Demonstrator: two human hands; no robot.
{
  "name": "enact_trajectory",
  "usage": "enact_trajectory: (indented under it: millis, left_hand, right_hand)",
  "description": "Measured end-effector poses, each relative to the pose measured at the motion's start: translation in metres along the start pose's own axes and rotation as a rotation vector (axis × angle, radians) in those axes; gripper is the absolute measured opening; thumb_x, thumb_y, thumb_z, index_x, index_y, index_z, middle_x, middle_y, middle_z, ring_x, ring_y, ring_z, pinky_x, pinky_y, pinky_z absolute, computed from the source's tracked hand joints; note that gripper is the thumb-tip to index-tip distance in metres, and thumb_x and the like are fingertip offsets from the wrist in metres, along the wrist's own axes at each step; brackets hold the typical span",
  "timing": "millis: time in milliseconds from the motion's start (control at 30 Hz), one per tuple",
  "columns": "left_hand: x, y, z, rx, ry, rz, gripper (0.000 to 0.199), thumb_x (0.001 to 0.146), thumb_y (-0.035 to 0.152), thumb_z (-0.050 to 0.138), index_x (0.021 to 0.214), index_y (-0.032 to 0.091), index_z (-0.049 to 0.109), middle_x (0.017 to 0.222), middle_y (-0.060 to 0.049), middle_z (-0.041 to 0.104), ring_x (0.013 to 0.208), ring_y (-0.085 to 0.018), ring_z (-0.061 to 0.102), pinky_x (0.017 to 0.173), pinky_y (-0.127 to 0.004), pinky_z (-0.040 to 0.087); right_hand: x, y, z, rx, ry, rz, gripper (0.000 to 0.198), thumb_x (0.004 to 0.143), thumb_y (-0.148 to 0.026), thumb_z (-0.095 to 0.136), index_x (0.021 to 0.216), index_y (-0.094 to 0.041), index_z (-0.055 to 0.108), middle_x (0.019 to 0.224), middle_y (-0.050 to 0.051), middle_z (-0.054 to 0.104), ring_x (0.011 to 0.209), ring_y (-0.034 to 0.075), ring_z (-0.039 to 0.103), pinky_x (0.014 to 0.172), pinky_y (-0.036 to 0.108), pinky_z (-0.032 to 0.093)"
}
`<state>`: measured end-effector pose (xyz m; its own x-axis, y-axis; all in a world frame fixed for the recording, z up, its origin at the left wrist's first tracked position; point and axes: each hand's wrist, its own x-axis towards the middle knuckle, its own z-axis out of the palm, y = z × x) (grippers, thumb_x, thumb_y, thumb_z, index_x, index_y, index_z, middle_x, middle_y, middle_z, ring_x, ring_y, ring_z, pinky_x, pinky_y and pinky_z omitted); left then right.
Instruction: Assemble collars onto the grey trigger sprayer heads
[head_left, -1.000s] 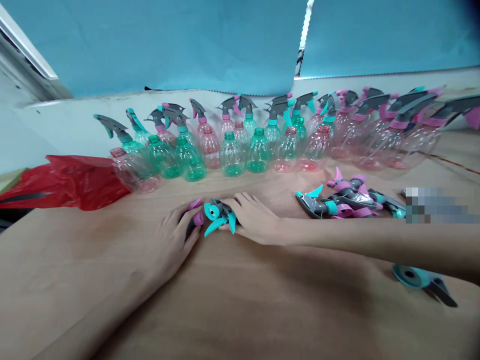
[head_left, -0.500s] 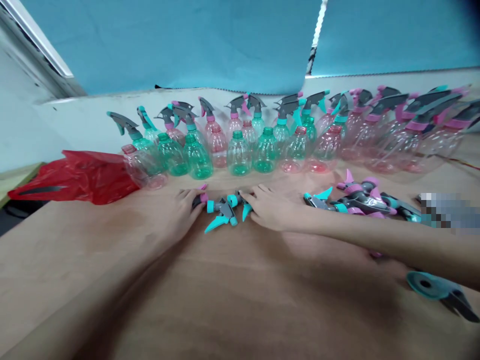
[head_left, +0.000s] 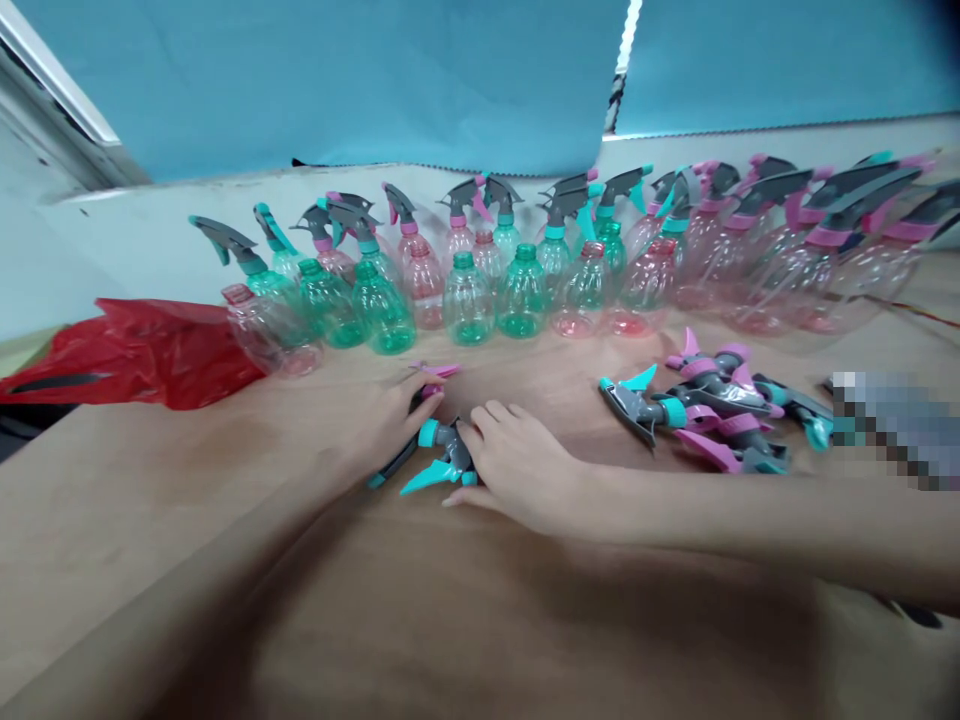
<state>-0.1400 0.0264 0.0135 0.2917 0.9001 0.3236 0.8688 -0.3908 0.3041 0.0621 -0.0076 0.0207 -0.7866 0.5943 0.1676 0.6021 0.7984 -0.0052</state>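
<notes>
My left hand is closed around a pink-and-grey trigger spray head on the table, its fingers hiding much of it. Under that hand's wrist side pokes out the dark end of another spray head, tipped with teal. Close by on the right, my right hand has its fingers and thumb around a teal-and-grey spray head, whose teal trigger points left. Behind both hands stand open-necked bottles, among them a green bottle and a pink bottle.
A pile of loose pink and teal spray heads lies to the right, beside a blurred-out object. Bottles with spray heads fitted line the wall. A red plastic bag lies at left, touching a leaning pink bottle.
My right hand has come toward me and closed over the teal-and-grey spray head. My left hand has shifted slightly right with the pink-and-grey one. The view has tilted slightly.
</notes>
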Motion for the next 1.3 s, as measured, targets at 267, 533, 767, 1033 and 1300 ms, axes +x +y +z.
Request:
enact_trajectory:
  millis: [267,533,767,1033,1300]
  left_hand:
    - [-0.013,-0.018,0.002,-0.053,0.146,-0.027,0.033,0.092,0.039,0.047,0.117,0.021,0.059,0.124,-0.009,0.06,0.118,-0.024,0.057,0.102,-0.042,0.045]
    - [-0.005,-0.001,-0.005,-0.041,0.197,-0.018,0.03,0.096,0.037,0.042,0.109,0.019,0.061,0.116,-0.01,0.062,0.111,-0.027,0.06,0.097,-0.044,0.047]
    - [0.02,0.082,-0.01,0.019,0.107,0.288,0.02,0.095,0.029,0.048,0.111,0.022,0.059,0.105,-0.004,0.064,0.1,-0.022,0.062,0.087,-0.036,0.05]
    - [0.068,0.159,0.055,-0.109,-0.167,0.408,0.026,0.092,0.03,0.055,0.116,0.02,0.057,0.114,-0.009,0.061,0.107,-0.025,0.058,0.089,-0.04,0.05]
    - [0.081,0.181,0.107,-0.115,-0.171,0.492,0.047,0.092,0.038,0.056,0.131,0.013,0.048,0.134,-0.017,0.053,0.126,-0.029,0.048,0.105,-0.046,0.04]
  right_hand:
    - [-0.004,0.039,0.009,-0.014,0.046,0.024,0.067,0.087,-0.059,0.051,0.122,-0.002,0.057,0.103,0.019,0.062,0.096,0.031,0.057,0.082,0.04,0.042]
    - [0.016,0.042,0.004,0.088,0.013,-0.014,0.08,0.087,-0.063,0.044,0.141,-0.004,0.039,0.117,0.021,0.058,0.107,0.032,0.056,0.088,0.043,0.042]
    - [-0.057,0.067,-0.048,0.185,-0.129,-0.112,0.041,0.09,-0.047,0.055,0.112,-0.014,0.063,0.107,0.011,0.064,0.097,0.025,0.06,0.082,0.038,0.047]
    - [-0.159,0.112,-0.049,0.268,-0.001,0.18,0.025,0.097,-0.031,0.043,0.106,-0.022,0.065,0.109,0.007,0.063,0.094,0.02,0.061,0.078,0.037,0.053]
    - [-0.202,0.103,-0.01,-0.093,0.218,0.3,0.068,0.091,-0.051,0.05,0.143,-0.009,0.038,0.149,0.02,0.038,0.139,0.034,0.03,0.105,0.055,0.039]
